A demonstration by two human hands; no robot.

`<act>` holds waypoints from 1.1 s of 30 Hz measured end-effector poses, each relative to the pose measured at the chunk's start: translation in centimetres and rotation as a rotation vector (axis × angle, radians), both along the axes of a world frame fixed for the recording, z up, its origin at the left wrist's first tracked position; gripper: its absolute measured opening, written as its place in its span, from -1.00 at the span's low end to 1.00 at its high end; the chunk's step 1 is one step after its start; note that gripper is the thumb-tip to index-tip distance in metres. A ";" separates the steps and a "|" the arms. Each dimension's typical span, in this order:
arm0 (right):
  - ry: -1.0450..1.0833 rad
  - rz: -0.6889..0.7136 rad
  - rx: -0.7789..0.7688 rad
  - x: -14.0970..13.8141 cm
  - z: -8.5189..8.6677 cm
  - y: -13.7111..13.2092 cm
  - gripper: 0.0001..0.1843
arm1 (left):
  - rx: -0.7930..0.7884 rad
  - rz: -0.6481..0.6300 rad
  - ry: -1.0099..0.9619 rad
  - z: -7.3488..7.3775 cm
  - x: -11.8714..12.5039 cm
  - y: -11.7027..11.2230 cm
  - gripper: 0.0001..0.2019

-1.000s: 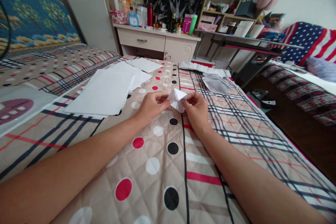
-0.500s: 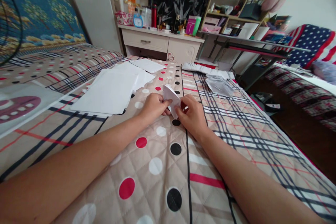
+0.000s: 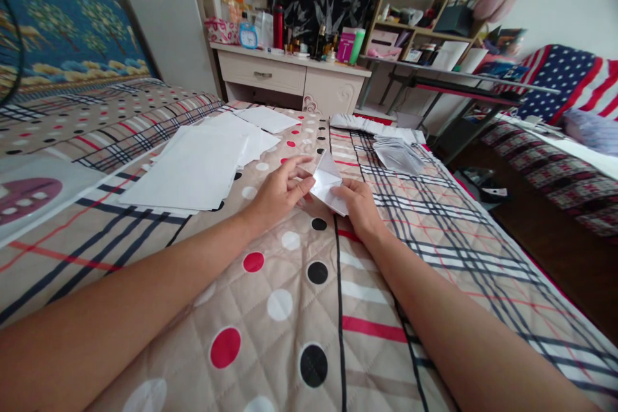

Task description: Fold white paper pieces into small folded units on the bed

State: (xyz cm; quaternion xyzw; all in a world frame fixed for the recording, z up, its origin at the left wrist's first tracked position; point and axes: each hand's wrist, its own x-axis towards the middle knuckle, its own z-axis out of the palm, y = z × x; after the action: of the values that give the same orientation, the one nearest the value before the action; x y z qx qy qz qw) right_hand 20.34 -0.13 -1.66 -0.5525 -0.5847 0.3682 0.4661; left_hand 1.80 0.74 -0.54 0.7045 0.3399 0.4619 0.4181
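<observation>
A small folded white paper (image 3: pixel 328 180) with creases is held up over the polka-dot strip of the bedcover. My right hand (image 3: pixel 360 203) grips its right side, with the thumb on the front face and the other fingers behind. At the paper's left edge, my left hand (image 3: pixel 284 187) pinches it lightly near the thumb tip, while the index finger is stretched out above. Left of my hands lies a spread of white paper sheets (image 3: pixel 186 167). Beyond my right hand is a pile of folded papers (image 3: pixel 398 154), beside a long row of folded white paper (image 3: pixel 357 123).
The quilted bedcover (image 3: pixel 270 341) lies under everything. At the far left is a clear plastic bag (image 3: pixel 62 199) with a purple print. A white dresser (image 3: pixel 263 74) with bottles and a blue clock (image 3: pixel 248 35) stands past the bed, and a shelf desk (image 3: pixel 463 74) is at right.
The folded paper has opened and turned, showing a creased inner face. My left hand's fingers have loosened and spread; my right hand has moved slightly right. The view has shifted a little.
</observation>
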 end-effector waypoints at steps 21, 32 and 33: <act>-0.096 0.337 -0.218 1.6 2.8 -0.2 -0.63 | 1.044 -0.193 0.659 0.5 -1.7 0.7 -0.88; -0.258 0.405 -0.231 2.0 3.2 -0.3 -0.69 | 0.394 0.017 0.521 -0.9 -0.5 2.0 -0.89; -0.251 0.376 -0.250 1.8 3.0 -0.2 -0.70 | 0.341 0.052 0.524 -1.0 -0.4 2.2 -0.88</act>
State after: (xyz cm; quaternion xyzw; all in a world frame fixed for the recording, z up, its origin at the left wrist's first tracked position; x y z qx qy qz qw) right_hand 22.12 -0.34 1.38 -0.5288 -0.6804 0.4463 0.2415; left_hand 1.43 2.91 -1.57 0.8505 0.3716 0.3257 0.1802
